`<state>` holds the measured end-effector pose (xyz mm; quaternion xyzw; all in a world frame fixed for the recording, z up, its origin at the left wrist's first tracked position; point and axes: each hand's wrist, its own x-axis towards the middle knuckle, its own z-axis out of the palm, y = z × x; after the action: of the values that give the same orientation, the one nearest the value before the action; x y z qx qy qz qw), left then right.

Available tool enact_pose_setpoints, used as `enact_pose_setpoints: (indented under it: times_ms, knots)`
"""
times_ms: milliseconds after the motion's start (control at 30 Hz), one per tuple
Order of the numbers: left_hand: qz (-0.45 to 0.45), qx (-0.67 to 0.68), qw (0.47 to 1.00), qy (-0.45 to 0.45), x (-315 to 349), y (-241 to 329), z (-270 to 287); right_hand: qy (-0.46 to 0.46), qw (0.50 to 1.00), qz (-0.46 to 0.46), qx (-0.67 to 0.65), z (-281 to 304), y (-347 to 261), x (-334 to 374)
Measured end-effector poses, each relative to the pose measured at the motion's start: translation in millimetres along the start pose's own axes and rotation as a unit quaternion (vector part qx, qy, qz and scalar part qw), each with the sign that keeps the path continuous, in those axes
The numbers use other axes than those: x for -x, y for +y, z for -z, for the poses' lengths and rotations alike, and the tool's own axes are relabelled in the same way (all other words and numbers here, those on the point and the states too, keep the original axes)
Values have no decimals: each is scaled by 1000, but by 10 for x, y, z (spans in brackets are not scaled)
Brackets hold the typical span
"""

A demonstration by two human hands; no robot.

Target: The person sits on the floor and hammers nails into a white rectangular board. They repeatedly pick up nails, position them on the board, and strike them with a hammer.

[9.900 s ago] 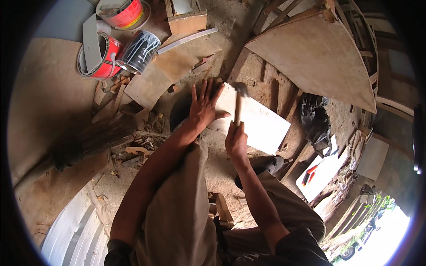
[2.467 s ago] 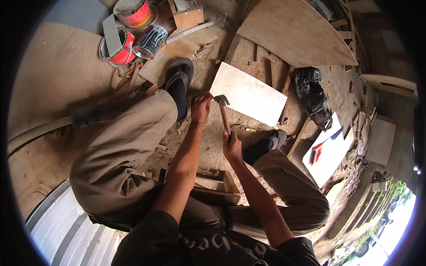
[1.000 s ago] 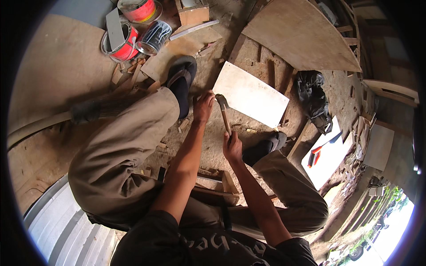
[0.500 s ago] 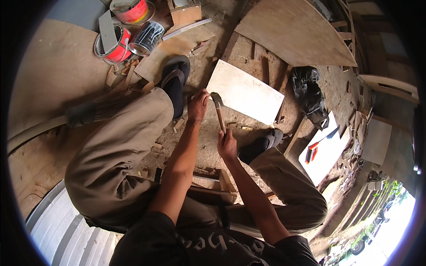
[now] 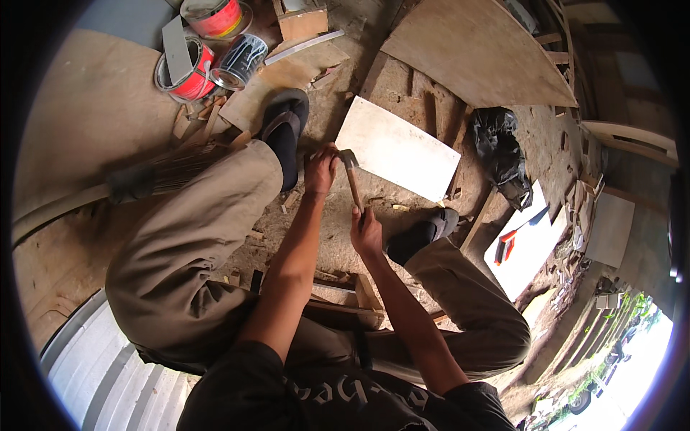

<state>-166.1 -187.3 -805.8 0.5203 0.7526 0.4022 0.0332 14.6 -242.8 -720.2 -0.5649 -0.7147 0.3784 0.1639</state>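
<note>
A hammer [image 5: 353,185] with a wooden handle is in my right hand [image 5: 367,233], whose fingers are wrapped round its lower end. The hammer head is over the near left corner of a pale rectangular board [image 5: 402,147], close to my left fingertips. My left hand [image 5: 320,171] is at that same corner, its fingers pressed together. Whatever they pinch, if anything, is too small to make out. The board lies between my two feet, slightly turned.
Red paint cans [image 5: 192,79] and a dark can [image 5: 241,61] stand at the far left. A broom [image 5: 154,179] lies by my left leg. A black plastic bag [image 5: 497,147] and a handsaw [image 5: 512,241] on a white panel are to the right. A large plywood sheet [image 5: 481,50] is beyond.
The hammer head has shifted slightly left and turned toward my left fingers. My left hand and the board stay almost in place.
</note>
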Motion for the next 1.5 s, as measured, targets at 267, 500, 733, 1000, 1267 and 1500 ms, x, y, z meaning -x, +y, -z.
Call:
enact_pose_setpoints:
  times_ms: [267, 500, 733, 1000, 1267, 1500]
  knots:
    - [-5, -17, 1000, -22, 15, 30, -25, -12, 999, -31, 17, 5, 43, 11]
    - [37, -12, 998, -58, 56, 3, -40, -38, 999, -29, 4, 57, 48, 11]
    - [8, -4, 999, -49, 38, 31, -37, -40, 999, -26, 12, 21, 96, -13]
    - [54, 26, 996, -64, 64, 11, -7, -38, 999, -20, 5, 33, 79, 23]
    - [6, 87, 992, -87, -86, 115, 239, -15, 999, -3, -30, 54, 123, 12]
    - [97, 174, 979, -30, -309, 177, 298, 9, 998, -32, -53, -47, 207, 74]
